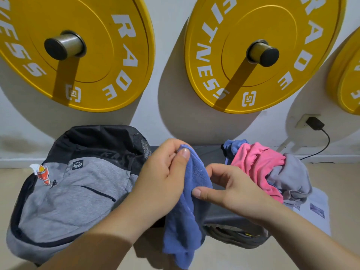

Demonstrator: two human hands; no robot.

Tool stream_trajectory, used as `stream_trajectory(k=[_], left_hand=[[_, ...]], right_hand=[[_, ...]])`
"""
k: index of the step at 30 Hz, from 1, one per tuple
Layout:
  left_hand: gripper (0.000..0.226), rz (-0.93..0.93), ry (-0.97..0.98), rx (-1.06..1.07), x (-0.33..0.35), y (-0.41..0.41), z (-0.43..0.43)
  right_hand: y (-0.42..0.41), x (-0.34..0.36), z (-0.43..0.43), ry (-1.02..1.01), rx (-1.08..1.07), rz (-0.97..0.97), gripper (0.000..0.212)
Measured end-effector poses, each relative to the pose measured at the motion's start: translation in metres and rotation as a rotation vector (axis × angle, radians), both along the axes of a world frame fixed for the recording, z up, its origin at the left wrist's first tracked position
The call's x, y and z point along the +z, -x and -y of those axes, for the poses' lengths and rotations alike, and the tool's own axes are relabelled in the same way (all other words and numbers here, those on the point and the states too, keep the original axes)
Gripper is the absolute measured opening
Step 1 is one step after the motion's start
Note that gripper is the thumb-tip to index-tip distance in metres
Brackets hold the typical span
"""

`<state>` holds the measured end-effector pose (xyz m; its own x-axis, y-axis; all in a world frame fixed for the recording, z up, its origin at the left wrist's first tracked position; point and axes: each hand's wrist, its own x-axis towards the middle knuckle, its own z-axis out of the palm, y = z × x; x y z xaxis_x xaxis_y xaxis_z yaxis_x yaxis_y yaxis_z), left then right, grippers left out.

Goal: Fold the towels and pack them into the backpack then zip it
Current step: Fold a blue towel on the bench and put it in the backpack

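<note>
I am watching both hands working just above the middle of the dark table (213, 152). The left hand (165, 172) is pinching the top end of a blue towel (187, 221) between thumb and curled fingers. The right hand (231, 184) is gripping the same towel lower down, its thumb lying across the front of the cloth and its fingers curling behind. The towel is hanging bunched between the two hands, its loose end trailing down past the table's near edge.

The grey backpack (78, 191) is lying at the table's left edge, just beside the left hand, with its dark top gaping open. Toward the table's far right corner, a pink towel (255, 164), a grey towel (292, 172) and another blue one (233, 146) are sitting crumpled in a heap, close behind the right hand. Yellow weight plates (87, 55) are hanging on the wall beyond.
</note>
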<state>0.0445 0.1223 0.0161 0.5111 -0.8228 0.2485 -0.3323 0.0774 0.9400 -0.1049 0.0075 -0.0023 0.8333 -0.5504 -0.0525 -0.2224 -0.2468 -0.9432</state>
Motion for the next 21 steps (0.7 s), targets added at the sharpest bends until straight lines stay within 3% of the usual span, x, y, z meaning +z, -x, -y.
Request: stream_trajectory(k=[5, 9, 13, 17, 21], left_hand=[[0.018, 0.011, 0.129, 0.164, 0.009, -0.013, -0.001], [0.019, 0.073, 0.103, 0.230, 0.008, -0.023, -0.002], [0.021, 0.097, 0.043, 0.290, 0.002, -0.031, -0.003], [0.020, 0.086, -0.032, 0.331, -0.009, -0.042, -0.002], [0.020, 0.102, -0.116, 0.336, -0.020, -0.050, -0.002]], right_hand=[[0.008, -0.009, 0.009, 0.056, 0.141, -0.208, 0.021], [0.020, -0.021, 0.024, 0.237, 0.145, -0.457, 0.032], [0.032, -0.030, 0.038, 0.286, 0.091, -0.570, 0.038], [0.041, -0.028, 0.045, 0.236, -0.005, -0.506, 0.045], [0.048, -0.016, 0.050, 0.106, -0.173, -0.297, 0.049]])
